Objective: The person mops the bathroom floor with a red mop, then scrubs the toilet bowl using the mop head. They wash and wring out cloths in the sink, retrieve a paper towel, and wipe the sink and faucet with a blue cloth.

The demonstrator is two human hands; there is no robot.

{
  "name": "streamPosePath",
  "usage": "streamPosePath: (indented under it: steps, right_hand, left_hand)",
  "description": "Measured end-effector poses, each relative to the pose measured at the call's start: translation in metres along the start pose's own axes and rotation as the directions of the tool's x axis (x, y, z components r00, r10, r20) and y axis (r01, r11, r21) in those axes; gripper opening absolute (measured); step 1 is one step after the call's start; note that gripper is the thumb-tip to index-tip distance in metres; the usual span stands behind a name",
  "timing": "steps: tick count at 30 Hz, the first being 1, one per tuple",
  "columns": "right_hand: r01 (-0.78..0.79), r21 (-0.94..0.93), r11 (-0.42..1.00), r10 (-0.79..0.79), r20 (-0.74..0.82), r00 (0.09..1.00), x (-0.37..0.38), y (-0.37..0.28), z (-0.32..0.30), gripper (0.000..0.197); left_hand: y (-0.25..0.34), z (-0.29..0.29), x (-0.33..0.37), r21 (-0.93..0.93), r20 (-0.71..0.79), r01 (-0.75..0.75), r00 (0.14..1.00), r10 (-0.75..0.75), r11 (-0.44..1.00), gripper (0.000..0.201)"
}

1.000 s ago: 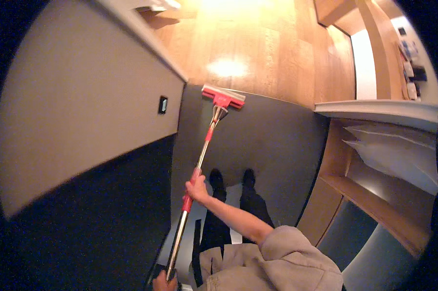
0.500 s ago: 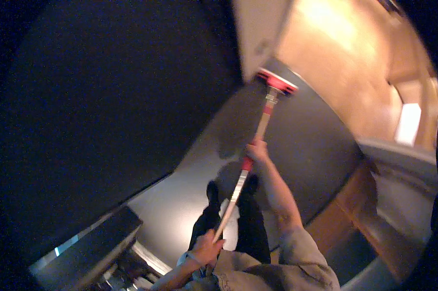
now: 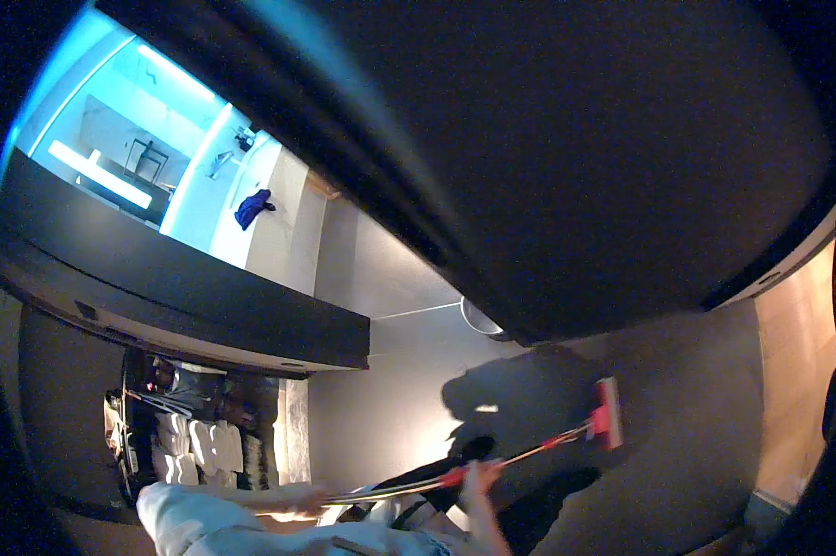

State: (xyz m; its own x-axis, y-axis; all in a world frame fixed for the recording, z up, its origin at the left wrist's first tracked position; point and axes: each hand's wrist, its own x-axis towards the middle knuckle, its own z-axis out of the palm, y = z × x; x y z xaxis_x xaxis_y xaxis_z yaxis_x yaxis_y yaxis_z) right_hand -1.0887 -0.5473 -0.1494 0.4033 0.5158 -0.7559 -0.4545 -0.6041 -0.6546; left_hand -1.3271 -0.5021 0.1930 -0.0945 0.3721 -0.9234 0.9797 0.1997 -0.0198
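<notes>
Red mop [image 3: 452,478] points right, long axis left-to-right.

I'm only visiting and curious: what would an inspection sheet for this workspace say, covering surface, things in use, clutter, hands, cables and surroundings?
Surface: grey floor, partly in shadow; wood-look flooring at the right.
Things in use: mop, its red head away from the body; floor contact hard to judge.
Clutter: dark blue cloth on a pale counter; what look like garments at lower left.
Hands: left hand, blurred, at the pole's near end; right hand grips further along.
Cables: nothing seen.
Surroundings: large dark panel; bluish light at upper left.
</notes>
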Motion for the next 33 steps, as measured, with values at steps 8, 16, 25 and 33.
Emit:
streamPosePath:
  steps: [8,16,25,33]
  right_hand:
    - [-0.239,0.355,0.904,0.218,0.098,0.971,-0.143,-0.028,0.098,0.081]
    - [0.385,-0.068,0.921,-0.379,-0.389,0.839,0.141,-0.212,-0.095,0.056]
    - [0.127,-0.137,0.982,-0.170,-0.373,0.912,0.037,-0.079,-0.012,0.042]
    - [-0.747,0.582,0.322,0.646,0.441,0.623,-0.227,0.034,0.164,0.029]
  left_hand:
    - [-0.168,-0.016,-0.047,-0.254,-0.097,0.145,0.980,-0.174,0.956,0.030]
    - [0.252,0.026,0.141,-0.206,0.004,-0.548,0.828,0.561,0.811,0.032]
    - [0.070,0.034,0.110,0.179,0.156,-0.349,0.933,0.324,0.920,0.041]
    - [-0.128,-0.048,0.000,0.287,0.121,0.044,0.989,-0.082,0.957,0.038]
